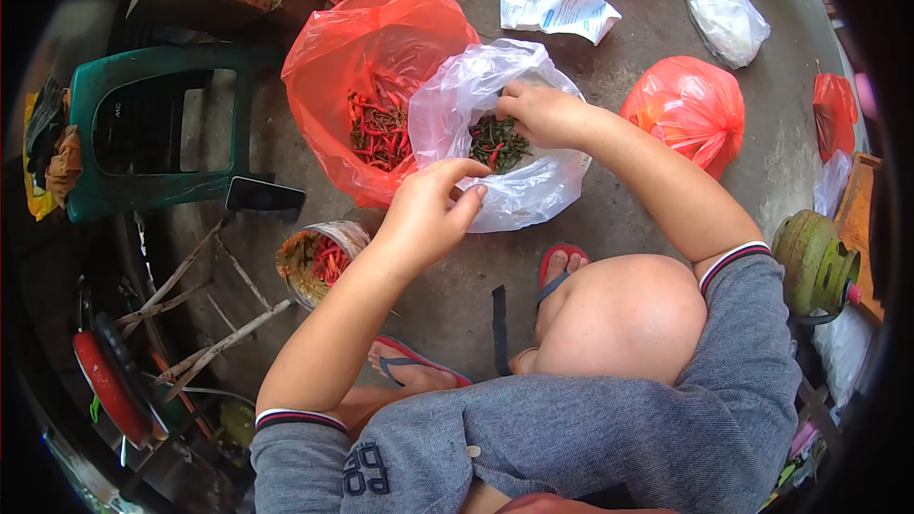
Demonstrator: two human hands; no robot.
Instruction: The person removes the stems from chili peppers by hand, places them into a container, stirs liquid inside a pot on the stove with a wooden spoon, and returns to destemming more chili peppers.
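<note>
Head view, with the pale, see-through bag (528,202) as the centre of the dial: a green plastic chair (92,167) lies on the concrete floor (609,67) at 9 o'clock. An open red bag (319,67), holding red chillies and darker stems, crowds the pale bag at 10 o'clock, its edge up against it. The pale bag gapes upward, rim crumpled and uneven, under both hands. A closed, bulging red bag (687,109) sits at 3 o'clock, near but apart; a green metal cylinder (804,262) is farther out at 4 o'clock. A container (297,271) of red chillies stands at 8 o'clock, beside the left forearm.

The left hand (430,211) is at the pale bag's 7 o'clock edge, thumb and forefinger parted. The right hand (547,117) reaches over the 1 o'clock rim, fingers curled inward; whether they grip anything cannot be told. A dark phone (266,196) is tilted by the chair, toward 8 o'clock.

Inside the pale bag, the chillies (497,141) lie loose: slim, mostly dark green, some bright red, partly hidden by the hands.
</note>
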